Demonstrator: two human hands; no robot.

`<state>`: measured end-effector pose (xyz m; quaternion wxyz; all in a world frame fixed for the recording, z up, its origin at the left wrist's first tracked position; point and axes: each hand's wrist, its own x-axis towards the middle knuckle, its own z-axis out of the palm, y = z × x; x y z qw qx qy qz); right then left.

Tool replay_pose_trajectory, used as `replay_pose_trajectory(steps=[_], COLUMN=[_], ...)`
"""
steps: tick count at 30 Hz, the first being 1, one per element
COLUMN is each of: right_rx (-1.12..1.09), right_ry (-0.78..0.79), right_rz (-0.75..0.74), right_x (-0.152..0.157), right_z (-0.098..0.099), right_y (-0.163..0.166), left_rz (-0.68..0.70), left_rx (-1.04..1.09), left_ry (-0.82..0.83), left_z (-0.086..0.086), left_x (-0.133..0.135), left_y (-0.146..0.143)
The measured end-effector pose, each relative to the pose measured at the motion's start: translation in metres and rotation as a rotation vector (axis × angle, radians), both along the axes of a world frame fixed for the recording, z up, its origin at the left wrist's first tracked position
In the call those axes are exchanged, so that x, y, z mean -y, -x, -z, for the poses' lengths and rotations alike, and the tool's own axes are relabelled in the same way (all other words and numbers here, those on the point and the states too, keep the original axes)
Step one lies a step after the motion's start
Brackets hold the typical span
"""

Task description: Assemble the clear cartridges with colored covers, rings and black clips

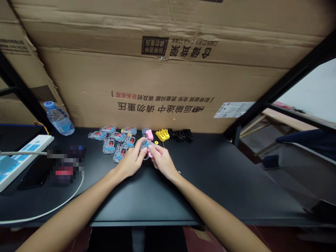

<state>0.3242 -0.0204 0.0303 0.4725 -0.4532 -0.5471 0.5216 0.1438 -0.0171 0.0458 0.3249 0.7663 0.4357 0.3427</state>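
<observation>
My left hand (131, 160) and my right hand (163, 161) meet over the black table (210, 182), both closed around one small clear plastic case (145, 144) with a pink part (152, 152) sticking out under my right fingers. Just beyond the hands lie several more clear plastic cases with blue and red insides (115, 140), a pink piece (149, 134), a cluster of yellow pieces (162, 134) and a cluster of black pieces (181, 135).
A big cardboard sheet (162, 80) stands along the table's back edge. At the left are a water bottle (59, 119), a white power strip (18, 157), a white cable (52, 208) and a blurred object (65, 164). A black frame post (278, 91) rises on the right.
</observation>
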Motion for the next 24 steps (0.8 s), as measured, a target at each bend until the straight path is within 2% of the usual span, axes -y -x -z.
replay_pose_trajectory(steps=[3,9,12,17,24], right_rx=[-0.027,-0.013,-0.048,-0.088,-0.067], right_ry=[0.041,-0.002,0.036,0.114,0.080], right_rz=[0.005,0.041,0.040,0.015,0.003], right_x=[0.000,0.003,0.004,0.003,0.001], right_z=[-0.002,-0.001,-0.001,-0.001,0.001], right_y=[0.002,0.006,0.009,0.011,0.008], left_rz=[-0.012,-0.023,-0.032,-0.015,0.003], left_rx=[0.016,0.101,0.118,0.088,0.058], left_ry=[0.006,0.039,0.044,0.020,0.060], left_z=[0.001,0.013,0.017,0.014,0.016], left_x=[0.000,-0.003,-0.005,-0.004,-0.002], left_y=[-0.002,-0.005,-0.005,-0.003,-0.003])
